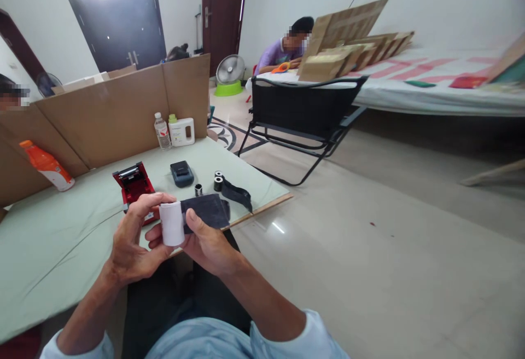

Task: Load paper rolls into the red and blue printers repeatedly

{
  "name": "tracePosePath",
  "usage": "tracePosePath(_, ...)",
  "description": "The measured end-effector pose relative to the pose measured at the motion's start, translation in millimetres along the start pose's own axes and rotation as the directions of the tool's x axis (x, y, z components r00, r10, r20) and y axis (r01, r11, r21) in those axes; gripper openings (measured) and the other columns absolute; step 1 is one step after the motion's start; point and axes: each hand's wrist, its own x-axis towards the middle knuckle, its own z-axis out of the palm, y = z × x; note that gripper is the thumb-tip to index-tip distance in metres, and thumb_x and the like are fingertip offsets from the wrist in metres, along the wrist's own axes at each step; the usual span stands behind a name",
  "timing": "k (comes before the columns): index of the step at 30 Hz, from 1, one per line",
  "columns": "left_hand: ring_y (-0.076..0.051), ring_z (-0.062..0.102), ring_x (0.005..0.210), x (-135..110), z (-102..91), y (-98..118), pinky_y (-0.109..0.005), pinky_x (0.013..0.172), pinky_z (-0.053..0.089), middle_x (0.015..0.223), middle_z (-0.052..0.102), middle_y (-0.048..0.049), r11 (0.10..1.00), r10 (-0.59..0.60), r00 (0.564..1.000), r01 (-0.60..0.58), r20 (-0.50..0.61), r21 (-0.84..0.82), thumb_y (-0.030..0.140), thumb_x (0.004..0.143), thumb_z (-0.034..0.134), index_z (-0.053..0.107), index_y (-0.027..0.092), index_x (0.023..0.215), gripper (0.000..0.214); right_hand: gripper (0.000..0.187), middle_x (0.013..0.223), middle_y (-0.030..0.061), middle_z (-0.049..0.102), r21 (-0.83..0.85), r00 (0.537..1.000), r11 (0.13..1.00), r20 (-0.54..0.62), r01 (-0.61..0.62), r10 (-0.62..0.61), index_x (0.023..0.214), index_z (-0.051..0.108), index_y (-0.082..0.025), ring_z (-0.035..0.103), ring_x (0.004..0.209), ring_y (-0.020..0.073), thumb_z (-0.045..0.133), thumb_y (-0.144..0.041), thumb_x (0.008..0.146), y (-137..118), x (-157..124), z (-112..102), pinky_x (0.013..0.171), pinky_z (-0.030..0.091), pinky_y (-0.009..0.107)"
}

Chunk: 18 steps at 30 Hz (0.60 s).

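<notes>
A white paper roll (172,225) stands upright between my hands, above the table's near edge. My left hand (133,238) grips its top and bottom between the fingers and thumb. My right hand (209,241) supports its right side, the thumb beside a dark flat strip (207,210) that stretches rightward from the roll. Whether strip and roll are joined, I cannot tell. Just behind my left hand sits a red device with a raised lid (137,181), partly hidden by my fingers.
On the table (82,227) are a dark handheld device (181,173), small black rolls (218,183) with a loose black strip (238,195), an orange bottle (47,164), a clear bottle (163,132) and a white jug (181,132). Cardboard (110,113) stands behind; a black chair (305,107) is to the right.
</notes>
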Motion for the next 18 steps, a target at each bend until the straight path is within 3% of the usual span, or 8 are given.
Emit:
tracePosePath(7,-0.027,0.072,0.118,11.6,-5.1,9.1,-0.039,0.094,0.064,0.127,0.074,-0.0131,0.963,0.151,0.986,-0.164,0.075,0.214,0.010,0.083,0.078,0.053,0.022,0.148,0.071,0.068,0.096,0.0111,0.080,-0.097,0.999,0.995,0.046,0.002,0.003,0.107,0.079,-0.017,0.074,0.115,0.0318,0.064,-0.081,0.089,5.1,-1.7,-8.3,0.108,0.056,0.052)
tracePosePath(15,-0.029,0.072,0.120,20.5,-9.0,18.7,-0.046,0.100,0.063,0.129,0.074,-0.0163,0.810,0.243,0.939,-0.335,0.244,0.481,0.004,0.087,0.067,0.048,0.021,0.152,0.070,0.062,0.101,0.0094,0.080,-0.243,0.983,0.968,-0.152,0.061,-0.101,0.121,0.078,-0.022,0.074,0.114,0.0293,0.065,-0.075,0.093,19.4,-6.9,-31.0,0.108,0.057,0.048)
tracePosePath(18,-0.028,0.073,0.118,20.0,-8.8,19.3,-0.044,0.098,0.064,0.128,0.074,-0.0163,0.847,0.220,0.946,-0.306,0.237,0.436,0.007,0.089,0.069,0.046,0.021,0.153,0.069,0.063,0.102,0.0107,0.080,-0.212,0.995,0.974,-0.051,0.075,-0.088,0.120,0.078,-0.021,0.074,0.114,0.0297,0.064,-0.076,0.093,17.1,-8.5,-27.8,0.106,0.058,0.048)
